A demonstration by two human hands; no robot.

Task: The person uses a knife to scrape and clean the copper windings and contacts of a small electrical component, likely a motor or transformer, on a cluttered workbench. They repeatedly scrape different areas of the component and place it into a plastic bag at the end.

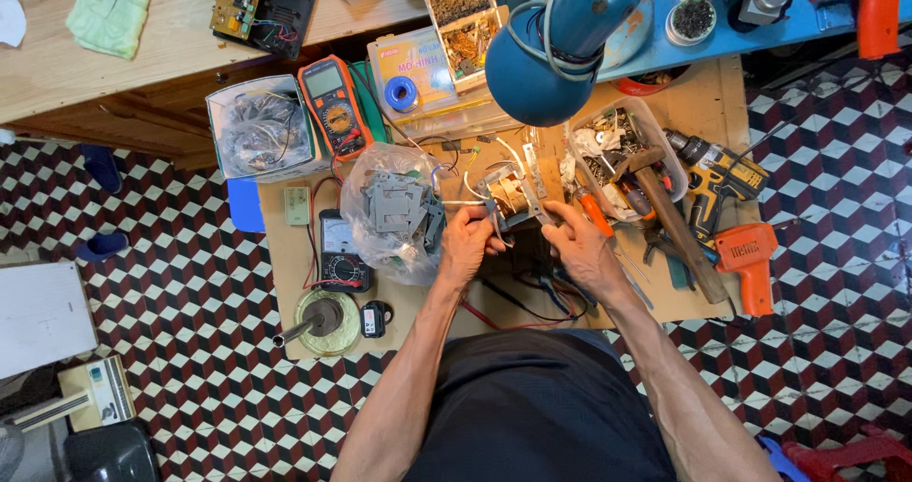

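small transformer coil [508, 195], copper windings, loose wires, held above workboard

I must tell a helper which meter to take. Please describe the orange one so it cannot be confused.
Start at the blue lamp and look left across the bench. The orange meter lies beside a clear box of wires; the other meter, nearer the person, is black.

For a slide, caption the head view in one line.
Both hands, left hand and right hand, work a small wound coil under a blue lamp.
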